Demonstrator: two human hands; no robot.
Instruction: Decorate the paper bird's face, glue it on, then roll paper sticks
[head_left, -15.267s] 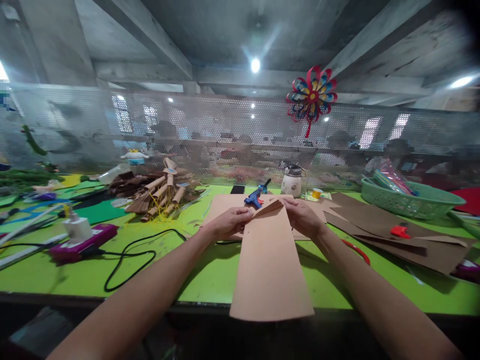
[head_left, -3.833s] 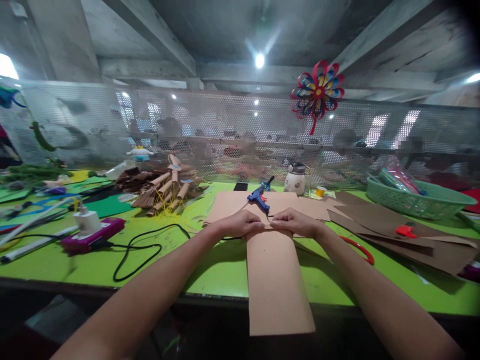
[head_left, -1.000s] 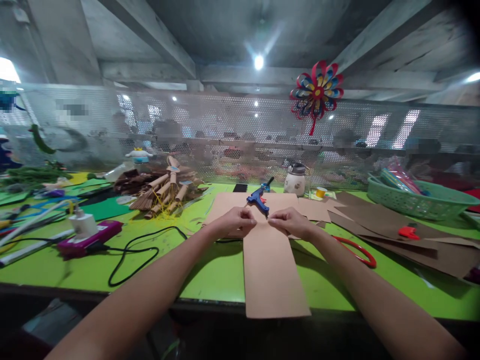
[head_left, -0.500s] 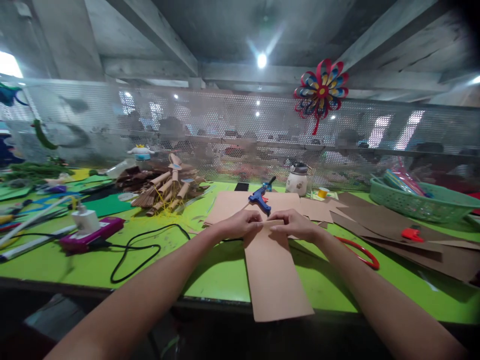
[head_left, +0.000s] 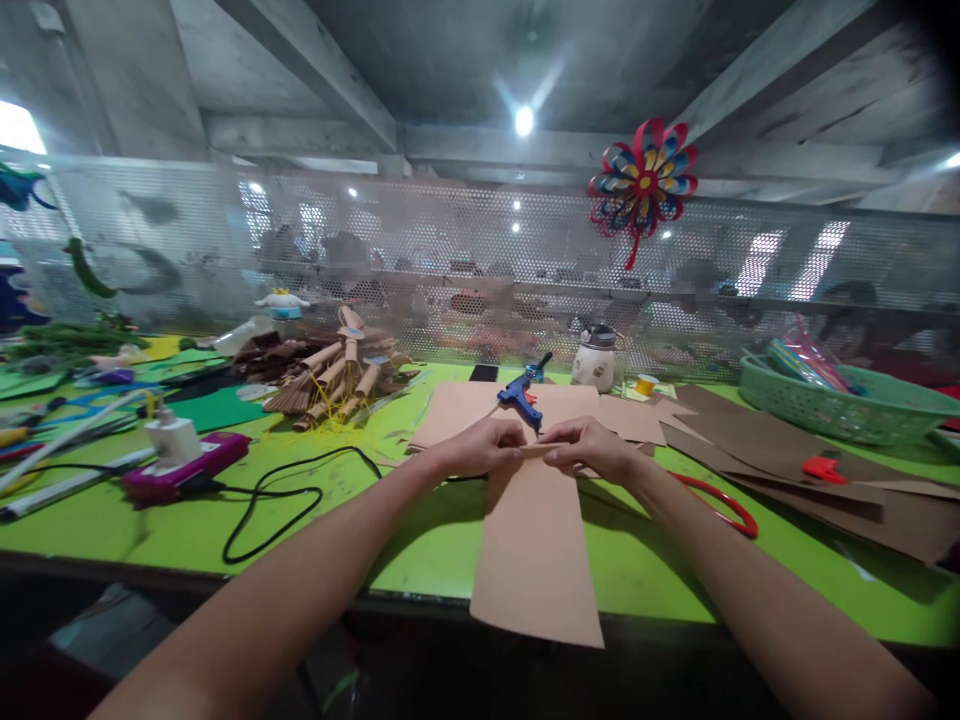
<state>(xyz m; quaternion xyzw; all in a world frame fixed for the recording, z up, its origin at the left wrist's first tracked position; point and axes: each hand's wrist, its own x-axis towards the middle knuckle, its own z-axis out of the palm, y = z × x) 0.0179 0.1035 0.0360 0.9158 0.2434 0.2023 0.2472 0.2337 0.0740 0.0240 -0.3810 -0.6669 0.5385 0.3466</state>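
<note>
A long tan paper strip lies on the green table and hangs over its front edge. My left hand pinches the strip's far end from the left. My right hand pinches the same end from the right, fingers curled. That far end looks folded or rolled into a narrow band between the two hands. A blue glue gun rests on tan sheets just beyond my hands.
Red-handled scissors lie right of my right arm. Brown paper sheets and a green basket sit at the right. A purple device with a black cable, rolled paper tubes and a white jar stand left and behind.
Both hands stayed at the strip's far end, working the fold. The strip's near end has swung slightly to the left over the last half second.
</note>
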